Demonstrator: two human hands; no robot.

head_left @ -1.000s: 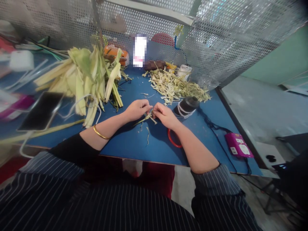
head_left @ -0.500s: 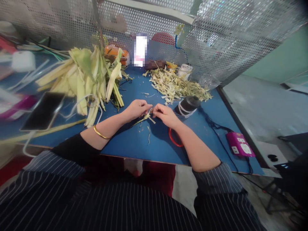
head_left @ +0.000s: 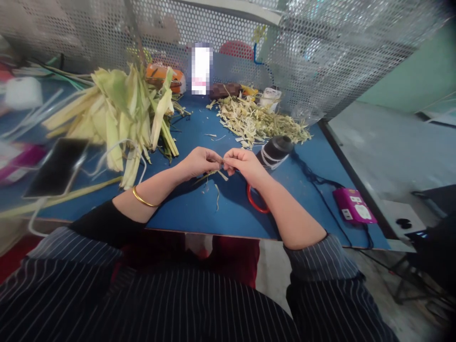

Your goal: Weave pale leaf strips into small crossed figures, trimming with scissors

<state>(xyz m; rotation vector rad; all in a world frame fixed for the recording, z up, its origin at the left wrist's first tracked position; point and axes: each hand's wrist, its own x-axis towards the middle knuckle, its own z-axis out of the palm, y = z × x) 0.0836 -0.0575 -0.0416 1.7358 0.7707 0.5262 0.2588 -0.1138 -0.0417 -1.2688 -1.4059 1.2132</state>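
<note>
My left hand [head_left: 203, 162] and my right hand [head_left: 245, 165] meet over the blue table, fingertips of each pinched together and nearly touching. Between them is a small piece of pale husk strips [head_left: 223, 176], its loose ends poking out below the fingers; the part in the fingertips is mostly hidden. A black cone [head_left: 280, 146] wound with white thread stands just beyond my right hand. Below my right wrist shows a red ring [head_left: 252, 203], partly covered by the arm. One thin husk shred [head_left: 217, 197] lies in front of the hands.
Long corn husks [head_left: 114, 109] are piled at the left, torn husk scraps [head_left: 256, 118] at the back right. A phone [head_left: 57, 166] with a white cable lies left, and a lit, blurred screen [head_left: 201, 69] stands behind. At right are a purple power socket [head_left: 354, 205] and dark cords.
My fingertips have come closer together over the husk piece, hiding more of it. The whole view has shifted slightly, with the table things appearing a little further left and up.
</note>
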